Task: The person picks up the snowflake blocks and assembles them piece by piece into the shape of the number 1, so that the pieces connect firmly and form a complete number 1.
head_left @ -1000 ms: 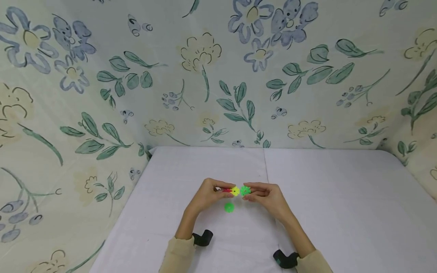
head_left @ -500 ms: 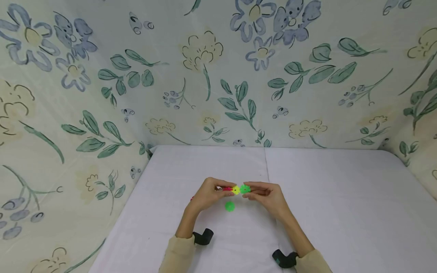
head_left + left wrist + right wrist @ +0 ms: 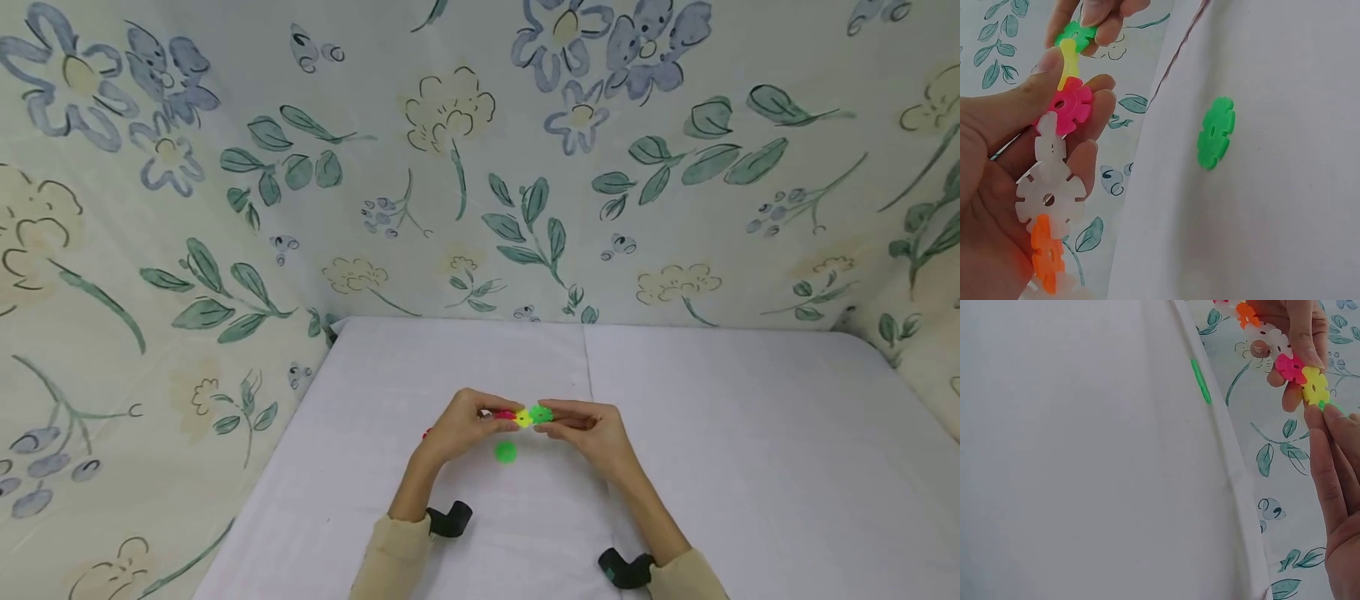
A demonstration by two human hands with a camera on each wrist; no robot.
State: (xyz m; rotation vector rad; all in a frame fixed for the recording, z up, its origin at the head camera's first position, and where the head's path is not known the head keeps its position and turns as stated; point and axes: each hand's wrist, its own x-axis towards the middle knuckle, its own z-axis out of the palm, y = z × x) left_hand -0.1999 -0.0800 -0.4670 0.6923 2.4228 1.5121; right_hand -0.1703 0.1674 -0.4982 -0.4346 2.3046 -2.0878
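Head view: left hand [image 3: 459, 427] gripping chain [image 3: 1067, 189], right hand [image 3: 595, 425] pinching green disc [image 3: 542, 414], newly touching yellow disc [image 3: 523, 418], joining apparently begun.

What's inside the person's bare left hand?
In the left hand, linked: bright pink notched plastic disc, two translucent white notched discs, orange notched disc; a yellow notched disc protrudes past the thumb. Whatever lies under the thumb is covered, so can't be seen.
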